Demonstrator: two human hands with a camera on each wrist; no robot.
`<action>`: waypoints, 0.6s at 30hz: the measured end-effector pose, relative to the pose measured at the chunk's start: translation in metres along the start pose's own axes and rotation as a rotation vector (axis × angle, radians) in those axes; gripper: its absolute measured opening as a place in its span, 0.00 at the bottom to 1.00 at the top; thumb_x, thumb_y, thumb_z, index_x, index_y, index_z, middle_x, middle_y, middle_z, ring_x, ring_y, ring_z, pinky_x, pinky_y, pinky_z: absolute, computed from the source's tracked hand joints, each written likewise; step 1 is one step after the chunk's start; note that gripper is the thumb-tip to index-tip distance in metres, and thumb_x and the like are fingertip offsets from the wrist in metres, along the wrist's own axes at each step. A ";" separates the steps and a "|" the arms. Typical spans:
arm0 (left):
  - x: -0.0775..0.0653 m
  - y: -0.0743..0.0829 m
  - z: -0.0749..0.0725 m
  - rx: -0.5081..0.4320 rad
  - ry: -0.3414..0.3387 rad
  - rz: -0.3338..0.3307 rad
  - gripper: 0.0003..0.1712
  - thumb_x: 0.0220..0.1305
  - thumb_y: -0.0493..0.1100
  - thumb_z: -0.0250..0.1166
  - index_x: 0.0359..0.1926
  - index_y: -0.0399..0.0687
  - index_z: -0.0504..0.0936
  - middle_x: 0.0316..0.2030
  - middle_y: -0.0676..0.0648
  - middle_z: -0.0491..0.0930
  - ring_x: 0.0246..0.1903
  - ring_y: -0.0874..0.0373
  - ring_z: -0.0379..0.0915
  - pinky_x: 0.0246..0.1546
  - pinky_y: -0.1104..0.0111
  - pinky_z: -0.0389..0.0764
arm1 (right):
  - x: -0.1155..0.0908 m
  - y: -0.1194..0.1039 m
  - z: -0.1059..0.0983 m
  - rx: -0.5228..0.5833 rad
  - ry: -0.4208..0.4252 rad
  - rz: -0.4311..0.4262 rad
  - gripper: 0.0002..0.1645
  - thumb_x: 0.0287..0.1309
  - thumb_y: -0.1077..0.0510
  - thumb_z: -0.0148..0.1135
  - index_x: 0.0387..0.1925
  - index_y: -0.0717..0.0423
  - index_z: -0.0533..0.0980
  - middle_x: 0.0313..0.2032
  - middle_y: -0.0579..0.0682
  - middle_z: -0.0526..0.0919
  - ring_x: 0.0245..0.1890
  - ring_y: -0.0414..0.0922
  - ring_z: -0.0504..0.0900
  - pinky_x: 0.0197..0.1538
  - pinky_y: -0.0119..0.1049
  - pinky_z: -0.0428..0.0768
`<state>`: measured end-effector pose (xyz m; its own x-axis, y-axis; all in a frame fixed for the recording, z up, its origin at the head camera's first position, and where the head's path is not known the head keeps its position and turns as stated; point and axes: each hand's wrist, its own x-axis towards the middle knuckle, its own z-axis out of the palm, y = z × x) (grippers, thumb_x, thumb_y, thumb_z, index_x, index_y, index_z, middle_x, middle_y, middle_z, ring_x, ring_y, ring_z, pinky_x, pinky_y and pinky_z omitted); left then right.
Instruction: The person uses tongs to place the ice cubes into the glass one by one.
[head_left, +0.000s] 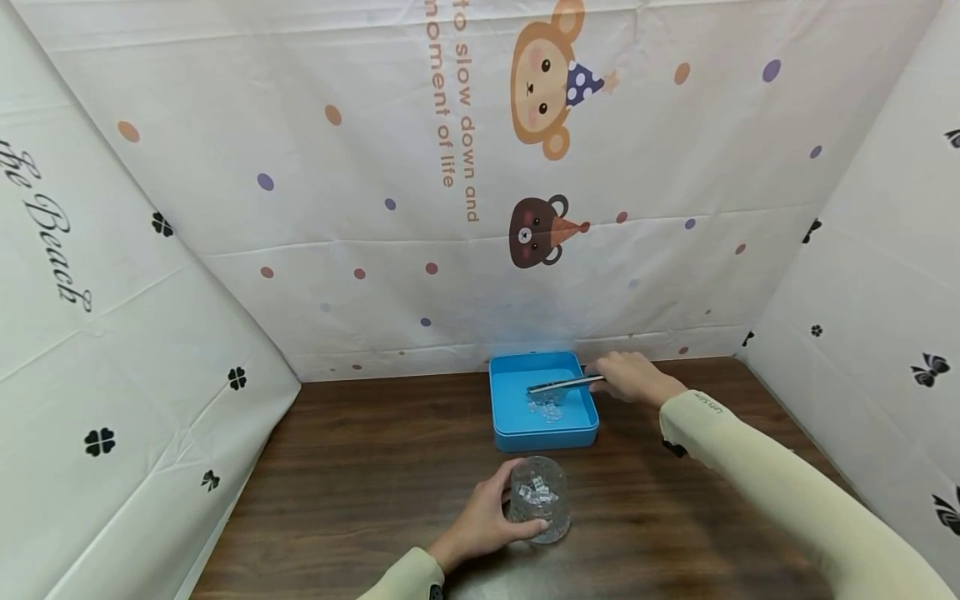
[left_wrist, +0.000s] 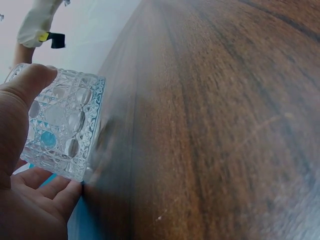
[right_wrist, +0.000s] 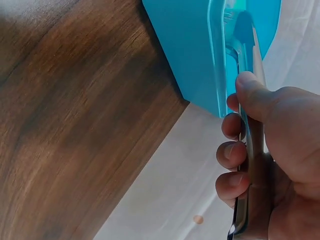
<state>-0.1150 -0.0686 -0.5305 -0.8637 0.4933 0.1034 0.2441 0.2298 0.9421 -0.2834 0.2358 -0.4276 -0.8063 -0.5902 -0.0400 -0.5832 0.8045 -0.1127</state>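
Observation:
My left hand (head_left: 483, 518) holds a clear patterned glass tumbler (head_left: 553, 473) on the table, its thumb and fingers curved round the sides. Clear ice-like cubes (head_left: 537, 492) lie inside the glass. In the left wrist view the cut pattern of the tumbler (left_wrist: 60, 117) shows between thumb and fingers. My right hand (head_left: 628, 377) grips a pair of shiny metal tongs (right_wrist: 256, 167) at the handle. The tongs reach over the right wall of a blue box (head_left: 546, 442), their tips down by more clear cubes (head_left: 551, 412). Whether a cube sits between the tips I cannot tell.
The dark wood table (head_left: 375, 475) carries the box at its back edge, with the glass nearer to me. A white printed cloth (head_left: 420, 292) rises behind the table, and similar cloths stand at the left (head_left: 150, 400) and right (head_left: 862, 275).

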 end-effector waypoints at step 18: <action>-0.001 0.001 0.000 0.032 -0.004 -0.009 0.46 0.58 0.55 0.78 0.72 0.56 0.66 0.61 0.50 0.77 0.56 0.61 0.78 0.55 0.72 0.79 | -0.004 -0.002 -0.001 -0.010 0.014 -0.004 0.13 0.70 0.56 0.66 0.50 0.58 0.85 0.27 0.45 0.81 0.21 0.40 0.71 0.23 0.35 0.69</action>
<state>-0.1143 -0.0686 -0.5296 -0.8640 0.4946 0.0939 0.2504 0.2604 0.9325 -0.2792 0.2366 -0.4258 -0.8055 -0.5920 -0.0257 -0.5870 0.8030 -0.1029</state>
